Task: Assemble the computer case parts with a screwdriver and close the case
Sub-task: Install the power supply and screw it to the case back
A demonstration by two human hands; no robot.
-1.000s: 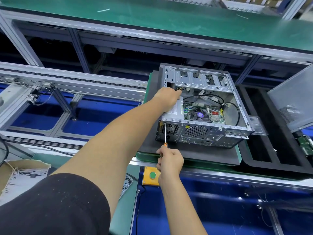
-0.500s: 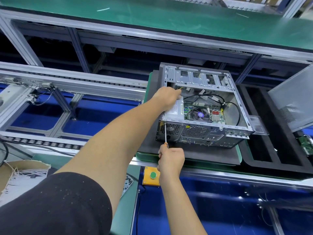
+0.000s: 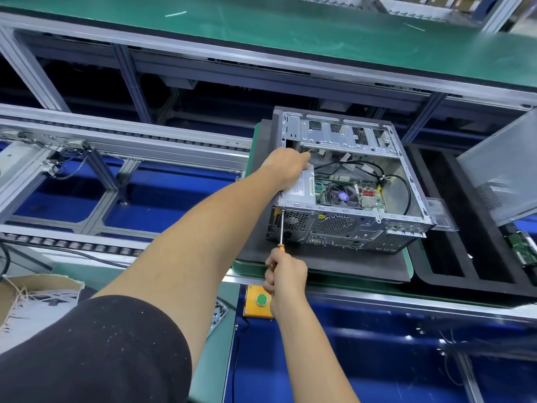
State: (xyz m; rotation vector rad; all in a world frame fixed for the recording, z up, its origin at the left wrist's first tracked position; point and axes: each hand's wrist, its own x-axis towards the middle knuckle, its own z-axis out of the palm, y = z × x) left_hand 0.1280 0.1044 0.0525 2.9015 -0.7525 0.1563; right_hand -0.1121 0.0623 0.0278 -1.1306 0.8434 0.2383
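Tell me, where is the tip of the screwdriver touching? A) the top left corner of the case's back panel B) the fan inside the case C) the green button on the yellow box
A: the right hand holds the screwdriver with its tip at the top left corner of the computer case back panel.

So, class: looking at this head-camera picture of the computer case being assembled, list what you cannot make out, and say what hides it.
All in the head view:
- Left hand fingers: hidden by the hand's own back inside the computer case.
- Screw at the screwdriver tip: too small to tell.
- Screwdriver handle: mostly covered by the right hand.
- Side panel: cut off by the right edge.
- Label on the power supply: text too small.
- Circuit board at right: cut off by the edge.
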